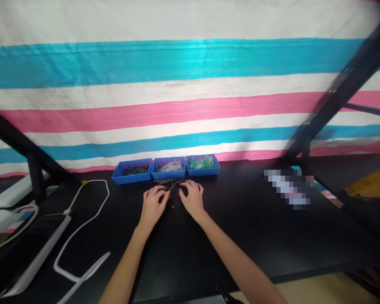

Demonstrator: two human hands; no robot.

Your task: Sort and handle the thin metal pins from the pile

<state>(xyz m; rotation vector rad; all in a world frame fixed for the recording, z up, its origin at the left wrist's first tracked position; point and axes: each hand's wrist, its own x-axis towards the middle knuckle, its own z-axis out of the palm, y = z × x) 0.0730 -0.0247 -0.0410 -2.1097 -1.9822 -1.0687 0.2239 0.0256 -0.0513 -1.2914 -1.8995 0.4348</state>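
A loose pile of thin screw-like metal pieces (174, 182) lies on the black table in front of three blue bins. At the pile's left edge is my left hand (152, 204), its thumb and forefinger drawn together; whatever is between the tips is too small to make out. My right hand (192, 199) rests at the right edge of the pile, fingers bent and thumb apart from the forefinger, with nothing visible in it. Dark screws fill the left bin (131, 180), clear plastic pieces the middle bin (168, 174), and green plastic pieces the right bin (204, 171).
Tiny pale crumbs lie on the black table (240, 236) between my hands. To the left are a white cable (79, 228) and a dark-screened device (34, 249). A blurred-out item (286, 188) and a yellow bag (369, 184) are at right. Striped sheeting (190, 63) hangs behind.
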